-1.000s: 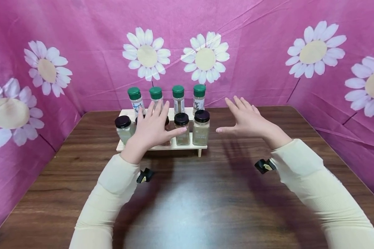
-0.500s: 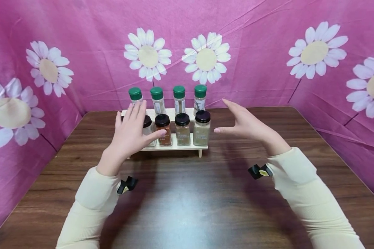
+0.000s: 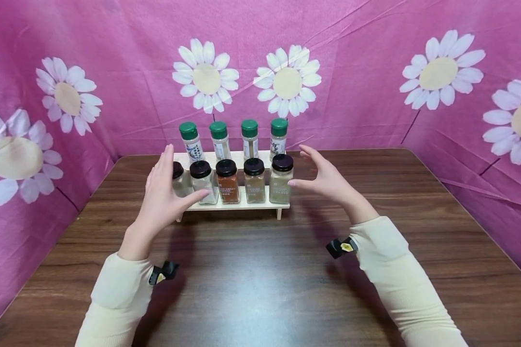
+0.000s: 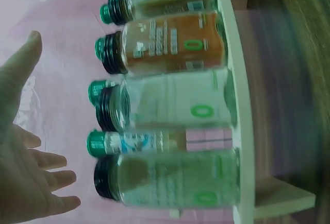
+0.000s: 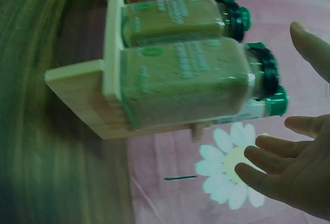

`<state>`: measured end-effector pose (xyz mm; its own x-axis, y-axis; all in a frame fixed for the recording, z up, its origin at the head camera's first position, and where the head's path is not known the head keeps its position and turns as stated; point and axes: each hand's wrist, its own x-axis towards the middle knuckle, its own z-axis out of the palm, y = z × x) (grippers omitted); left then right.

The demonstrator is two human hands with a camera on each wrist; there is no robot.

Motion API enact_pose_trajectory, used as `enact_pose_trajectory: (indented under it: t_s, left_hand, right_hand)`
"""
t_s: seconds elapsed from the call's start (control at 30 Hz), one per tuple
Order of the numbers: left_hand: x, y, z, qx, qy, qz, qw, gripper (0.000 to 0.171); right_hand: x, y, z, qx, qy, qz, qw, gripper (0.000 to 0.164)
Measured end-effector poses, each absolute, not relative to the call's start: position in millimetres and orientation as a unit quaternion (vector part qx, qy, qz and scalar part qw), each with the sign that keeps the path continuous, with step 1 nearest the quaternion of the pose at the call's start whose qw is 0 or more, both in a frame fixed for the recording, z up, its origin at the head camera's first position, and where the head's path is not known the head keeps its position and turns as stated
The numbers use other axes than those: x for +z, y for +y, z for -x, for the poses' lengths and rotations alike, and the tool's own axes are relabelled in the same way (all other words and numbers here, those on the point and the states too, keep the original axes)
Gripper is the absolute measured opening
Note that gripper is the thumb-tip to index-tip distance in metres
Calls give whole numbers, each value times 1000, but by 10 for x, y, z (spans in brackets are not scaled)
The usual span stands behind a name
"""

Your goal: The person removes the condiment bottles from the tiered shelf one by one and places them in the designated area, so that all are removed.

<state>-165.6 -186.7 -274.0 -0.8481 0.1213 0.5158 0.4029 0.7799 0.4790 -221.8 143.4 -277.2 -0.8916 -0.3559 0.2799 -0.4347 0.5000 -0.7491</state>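
Observation:
A two-tier wooden spice rack (image 3: pixel 243 206) stands toward the table's far side. Black-lidded spice jars line its front tier, among them an orange-red one (image 3: pixel 228 190). Green-capped shakers (image 3: pixel 219 144) stand on the tier behind. My left hand (image 3: pixel 158 197), fingers extended and thumb spread, is beside the leftmost jar (image 4: pixel 175 180) and overlaps it in the head view. My right hand (image 3: pixel 330 185) is at the rack's other end, thumb and fingers apart, by the rightmost jar (image 5: pixel 185 85). Neither hand holds anything. Both wrist views show the palms facing the jars' lids.
The brown wood-grain table (image 3: pixel 252 270) extends around the rack. A pink cloth (image 3: pixel 347 115) with large white daisies hangs behind and along both sides. Small black mounts (image 3: pixel 164 273) sit at both sleeve cuffs.
My left hand has moved left from in front of the jars to the rack's left end. My right hand has come in leftward, toward the rightmost jar. The rack and jars have stayed put.

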Motion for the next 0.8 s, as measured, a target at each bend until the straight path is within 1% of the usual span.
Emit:
enact_pose_trajectory:
  t_s: [0.17,0.37,0.5,0.67,0.8]
  left_hand:
    - [-2821,-2013,1654,-337,-897,139,249,104]
    - [-2942,-2183,1637,-379,-893,98,222,103]
    - [-3039,-2278,1642,-394,-893,72,206,102]
    - [-3156,-2345,1675,-420,-885,59,194,100]
    - [-3237,-2380,1726,-435,-879,57,186,98]
  right_hand:
    - [-2898,1365,2258,485,-846,-217,52,79]
    - [-3053,1306,2301,550,-808,-205,44,74]
    - [-3108,1263,2309,585,-784,-204,39,67]
    - [-3138,1229,2324,595,-775,-207,49,56]
    - [-3147,1212,2335,598,-773,-205,47,54]
